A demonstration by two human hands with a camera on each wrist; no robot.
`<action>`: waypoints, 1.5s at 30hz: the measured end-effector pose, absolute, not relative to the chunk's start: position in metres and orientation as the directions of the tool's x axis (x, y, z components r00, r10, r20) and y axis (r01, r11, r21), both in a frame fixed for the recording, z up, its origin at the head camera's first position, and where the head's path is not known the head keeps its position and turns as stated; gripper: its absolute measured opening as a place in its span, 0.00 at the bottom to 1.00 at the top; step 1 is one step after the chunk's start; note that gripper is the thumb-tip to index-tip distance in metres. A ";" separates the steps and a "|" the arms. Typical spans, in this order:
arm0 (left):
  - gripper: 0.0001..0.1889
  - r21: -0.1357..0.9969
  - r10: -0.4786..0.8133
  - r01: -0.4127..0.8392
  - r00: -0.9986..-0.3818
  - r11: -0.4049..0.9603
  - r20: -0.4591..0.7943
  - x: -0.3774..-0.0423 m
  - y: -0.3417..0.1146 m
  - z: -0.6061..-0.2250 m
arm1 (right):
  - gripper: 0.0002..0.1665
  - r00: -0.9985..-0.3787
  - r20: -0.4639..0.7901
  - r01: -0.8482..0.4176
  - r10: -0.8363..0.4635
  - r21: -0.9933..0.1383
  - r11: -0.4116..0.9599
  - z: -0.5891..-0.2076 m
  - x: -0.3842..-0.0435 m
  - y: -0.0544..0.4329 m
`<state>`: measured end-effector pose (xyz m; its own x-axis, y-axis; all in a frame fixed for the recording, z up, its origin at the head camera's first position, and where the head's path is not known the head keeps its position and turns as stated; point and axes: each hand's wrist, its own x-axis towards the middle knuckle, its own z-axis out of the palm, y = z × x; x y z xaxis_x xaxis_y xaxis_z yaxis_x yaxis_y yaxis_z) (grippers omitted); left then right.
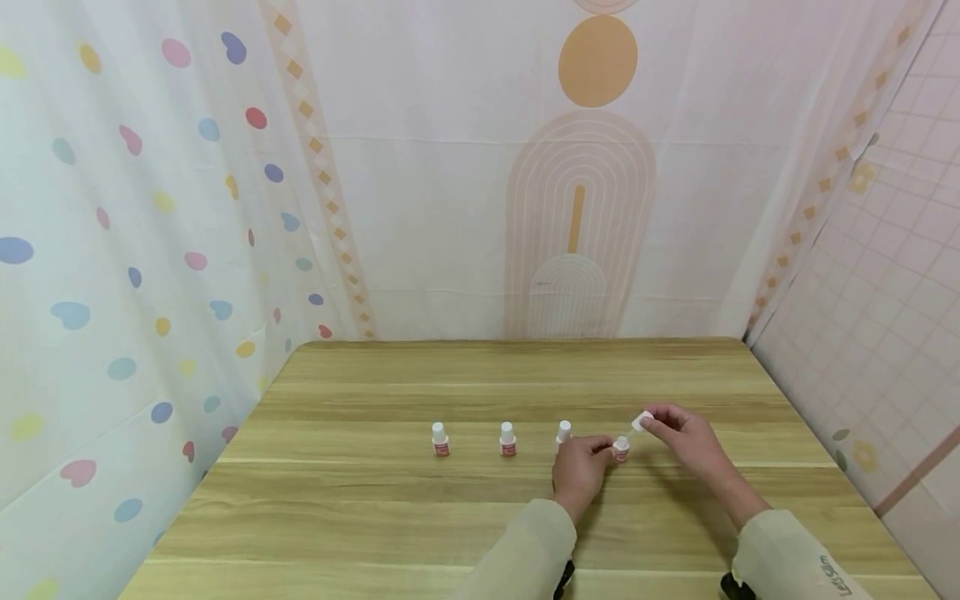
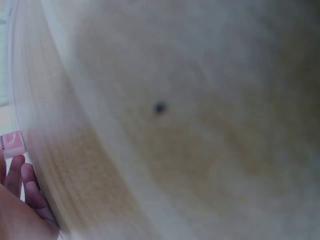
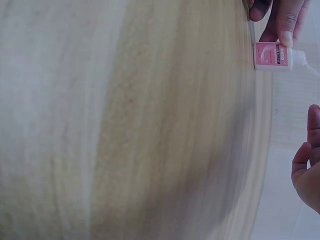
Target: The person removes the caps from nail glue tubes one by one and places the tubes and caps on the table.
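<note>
Nearest us lie the left sleeve point(image 1: 525, 546) and right sleeve point(image 1: 783, 550). Past them, the uncapped bottle point(image 1: 621, 455) stands upright on the table point(image 1: 420, 517), right of centre. We see the left hand point(image 1: 581, 471) pinching its side and the right hand point(image 1: 690, 442) pinching the white cap point(image 1: 642, 421), whose thin stem point(image 1: 630, 433) slants to the neck; we cannot tell if its tip is inside. We'd brace the bottle lightly and align stem with neck, lest it tip. Leftward stand three capped bottles point(image 1: 507, 440), the nearest partly hidden.
</note>
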<state>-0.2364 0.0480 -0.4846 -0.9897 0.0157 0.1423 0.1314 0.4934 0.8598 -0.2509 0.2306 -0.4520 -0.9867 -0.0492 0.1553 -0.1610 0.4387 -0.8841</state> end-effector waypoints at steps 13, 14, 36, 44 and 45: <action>0.03 0.855 0.023 0.160 -0.985 0.494 0.172 -0.238 0.049 -0.486 | 0.20 -0.993 0.120 -0.120 -0.023 -0.928 0.353 -0.459 -0.251 0.237; 0.03 0.858 0.021 0.154 -0.986 0.491 0.166 -0.238 0.049 -0.486 | 0.21 -0.994 0.111 -0.109 -0.012 -0.931 0.349 -0.459 -0.251 0.237; 0.03 0.857 -0.005 0.114 -0.991 0.503 0.135 -0.238 0.049 -0.485 | 0.22 -0.996 -0.032 0.047 0.087 -0.983 0.175 -0.468 -0.251 0.236; 0.02 0.860 -0.004 0.121 -0.990 0.496 0.141 -0.237 0.048 -0.485 | 0.28 -0.995 -0.044 0.058 0.086 -0.983 0.176 -0.467 -0.250 0.236; 0.02 0.860 -0.005 0.118 -0.990 0.496 0.139 -0.237 0.048 -0.485 | 0.27 -0.995 -0.047 0.062 0.088 -0.983 0.175 -0.467 -0.250 0.236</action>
